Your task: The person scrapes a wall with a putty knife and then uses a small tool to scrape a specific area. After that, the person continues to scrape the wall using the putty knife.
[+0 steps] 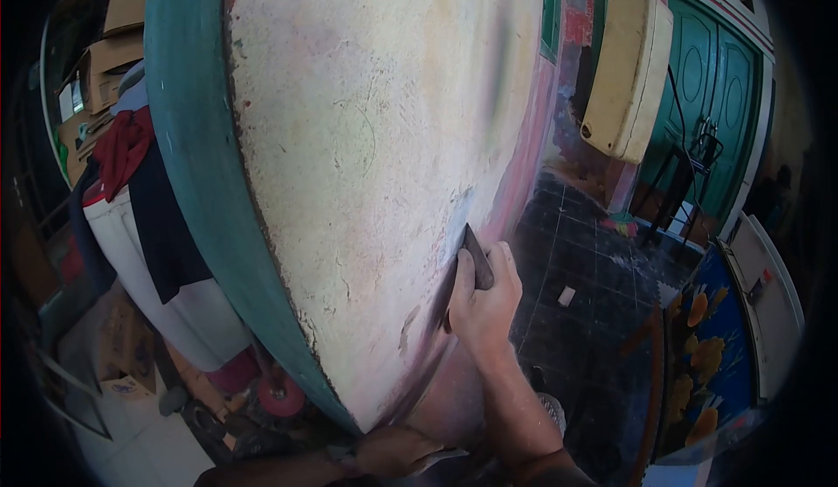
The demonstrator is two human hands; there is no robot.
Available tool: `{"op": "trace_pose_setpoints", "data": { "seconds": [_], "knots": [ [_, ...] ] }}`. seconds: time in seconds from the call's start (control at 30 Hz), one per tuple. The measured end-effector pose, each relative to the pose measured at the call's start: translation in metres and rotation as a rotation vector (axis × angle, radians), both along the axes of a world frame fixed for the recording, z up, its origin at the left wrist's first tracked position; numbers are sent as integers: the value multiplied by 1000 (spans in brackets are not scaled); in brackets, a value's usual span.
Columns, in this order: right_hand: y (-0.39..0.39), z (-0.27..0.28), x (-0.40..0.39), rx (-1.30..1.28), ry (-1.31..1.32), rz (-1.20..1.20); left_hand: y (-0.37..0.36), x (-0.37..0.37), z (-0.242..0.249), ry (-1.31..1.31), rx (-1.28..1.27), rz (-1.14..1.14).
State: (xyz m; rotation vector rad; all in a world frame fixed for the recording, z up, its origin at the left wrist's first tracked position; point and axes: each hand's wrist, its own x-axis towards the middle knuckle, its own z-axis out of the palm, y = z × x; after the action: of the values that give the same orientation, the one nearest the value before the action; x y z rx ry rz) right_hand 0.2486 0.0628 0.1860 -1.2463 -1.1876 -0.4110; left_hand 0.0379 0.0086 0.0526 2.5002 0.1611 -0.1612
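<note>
My right hand [487,299] grips a dark flat scraper [476,256], thumb and fingers pressed on its sides. The tip of the scraper rests right at the wall [349,155], beside a pale bluish patch near its corner edge. The wall's off-white paint is cracked and stained, with a chipped spot low down. At the bottom of the view, my left hand [393,452] is closed around a thin, pale flat-edged tool [443,458], close to the lower wall; most of that tool is hidden by the fingers.
A green frame [205,181] borders the wall on the left, with draped clothes [166,199] and cardboard boxes [113,59] beyond. On the right are a dark tiled floor [576,251] bearing a small white block [566,296], a yellowed casing [627,72], green doors [711,85] and a flowered panel [707,347].
</note>
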Motion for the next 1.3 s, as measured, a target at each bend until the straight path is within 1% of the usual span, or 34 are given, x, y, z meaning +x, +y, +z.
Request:
{"op": "trace_pose_setpoints", "data": {
  "seconds": [0.03, 0.07, 0.1, 0.13, 0.23, 0.27, 0.3, 0.37, 0.47, 0.5, 0.53, 0.6, 0.67, 0.8, 0.87, 0.9, 0.93, 1.0, 1.1, 1.23, 1.3],
  "knots": [
    [-6, -1, -3, -25, -7, 9, -2, 0, 3, 20, 14, -13],
    [-14, 3, -8, -38, -17, 15, -3, -1, -8, -25, 16, 5],
    [-17, 8, -10, -46, -31, 20, -2, -2, -30, -75, 23, 23],
    [-15, 10, -8, -43, -45, 1, -2, -1, -30, -127, 27, 42],
    [-9, 5, -2, -42, -56, -26, -4, -3, -31, -150, 8, 59],
    [-5, 2, 0, -35, -39, -17, -1, -4, -31, -137, -19, 22],
    [-4, 0, 0, -26, -16, -8, 6, -5, -6, -119, -45, -16],
    [-19, 7, -9, -84, -22, 22, 5, -8, 5, -98, -62, -38],
    [-25, 18, -13, -68, -50, 25, 1, -6, -13, -68, 12, 2],
    [-24, 20, -14, -54, -61, 21, -3, -2, -27, -30, 47, 12],
    [-19, 17, -10, -38, -71, 5, -3, 2, -29, 7, 79, 24],
    [-7, 13, -3, -17, -84, -23, -3, -1, -35, -75, 53, 47],
    [-11, 7, -2, -86, -51, -6, -6, -5, -39, -92, 27, 62],
    [-28, 17, -13, -158, -78, -7, -3, -2, -24, -55, 9, 61],
    [-14, 12, 0, -103, -55, 8, -4, -1, -12, -24, 9, 51],
    [-10, 10, 6, -80, -46, 16, -2, -1, 3, -2, 12, 45],
    [-11, 10, 7, -101, -42, 24, -4, -1, 10, 25, 12, 38],
    [-15, 9, 4, -140, -24, 36, -2, -1, 3, -2, 7, 14],
    [-37, 24, -12, -221, -87, 44, 0, -1, 0, -45, 31, 5],
    [-12, 8, 6, -122, -86, 4, -3, -5, -21, -181, 17, 35],
    [-11, 5, 5, -117, -60, 15, -2, -4, -9, -144, 5, 34]
  ]
}}
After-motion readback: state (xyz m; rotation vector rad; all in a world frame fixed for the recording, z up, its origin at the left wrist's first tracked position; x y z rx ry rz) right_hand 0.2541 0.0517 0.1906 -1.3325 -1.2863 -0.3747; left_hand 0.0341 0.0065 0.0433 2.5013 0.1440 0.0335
